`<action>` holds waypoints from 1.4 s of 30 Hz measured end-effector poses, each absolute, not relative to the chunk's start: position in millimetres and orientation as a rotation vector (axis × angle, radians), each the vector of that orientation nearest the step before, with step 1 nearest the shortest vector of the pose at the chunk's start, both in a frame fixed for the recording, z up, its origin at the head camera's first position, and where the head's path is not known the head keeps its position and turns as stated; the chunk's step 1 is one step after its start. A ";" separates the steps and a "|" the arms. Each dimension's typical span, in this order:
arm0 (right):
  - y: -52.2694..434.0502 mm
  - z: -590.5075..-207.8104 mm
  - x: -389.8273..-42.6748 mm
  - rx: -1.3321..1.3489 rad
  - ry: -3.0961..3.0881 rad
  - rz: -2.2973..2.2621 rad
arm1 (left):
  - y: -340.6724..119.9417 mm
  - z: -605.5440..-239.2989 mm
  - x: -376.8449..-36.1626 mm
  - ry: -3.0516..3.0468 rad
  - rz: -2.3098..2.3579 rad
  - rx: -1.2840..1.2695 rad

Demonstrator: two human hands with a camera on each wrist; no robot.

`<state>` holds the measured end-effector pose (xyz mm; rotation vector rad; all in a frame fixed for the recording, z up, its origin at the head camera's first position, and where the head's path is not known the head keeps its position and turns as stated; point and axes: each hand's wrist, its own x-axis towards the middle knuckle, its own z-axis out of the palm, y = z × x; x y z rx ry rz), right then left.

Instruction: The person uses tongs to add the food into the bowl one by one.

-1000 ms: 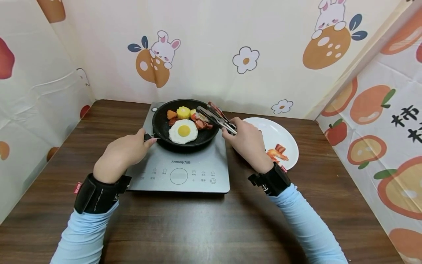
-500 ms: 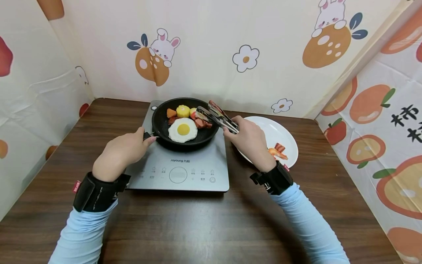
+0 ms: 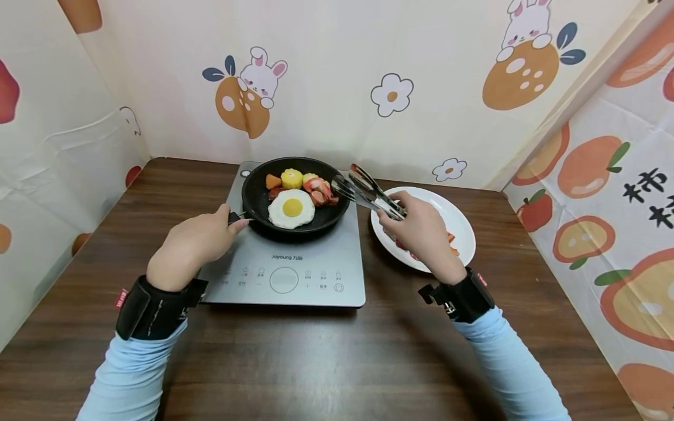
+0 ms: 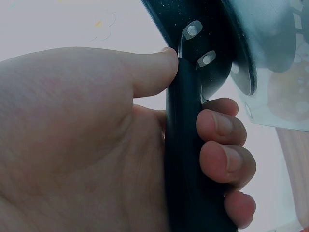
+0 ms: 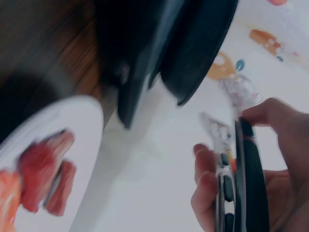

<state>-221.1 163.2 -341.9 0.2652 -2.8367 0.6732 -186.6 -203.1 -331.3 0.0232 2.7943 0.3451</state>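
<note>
My left hand (image 3: 197, 242) grips the black handle (image 4: 183, 145) of the frying pan (image 3: 329, 217), fingers wrapped under it and thumb on top. The pan sits on the cooktop with a fried egg (image 3: 291, 209), a yellow corn piece (image 3: 291, 178), an orange chunk (image 3: 272, 182), a red-and-white shrimp-like piece (image 3: 317, 187) and browned meat (image 3: 320, 199). In my right hand (image 3: 418, 231) are metal tongs (image 3: 381, 203), spread apart with nothing between their tips, reaching between the pan's right rim and the white plate (image 3: 457, 213). My right hand overlaps the plate in the head view.
The plate carries reddish meat pieces (image 5: 41, 169) and an orange shrimp-like piece (image 5: 9, 203). A silver induction cooktop (image 3: 316, 263) stands under the pan on the wooden table (image 3: 253, 362). Patterned wall sheets (image 3: 337, 52) close off the back and both sides.
My right hand has drawn the tongs rightward, out of the pan and over toward the plate. The shrimp-like piece stays in the pan, now uncovered. My left hand keeps its hold.
</note>
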 end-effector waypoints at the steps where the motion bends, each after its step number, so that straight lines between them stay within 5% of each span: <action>1: 168.0 -342.9 -220.8 0.270 -2.831 0.684 | -203.2 -331.5 -186.1 2.795 0.346 0.024; 28: 301.5 -365.8 -170.1 -0.006 -3.041 0.285 | -203.6 -331.5 -185.4 2.795 0.356 0.018; 42: 323.1 -365.6 -164.0 0.008 -3.119 0.164 | -202.7 -331.0 -185.9 2.790 0.356 0.014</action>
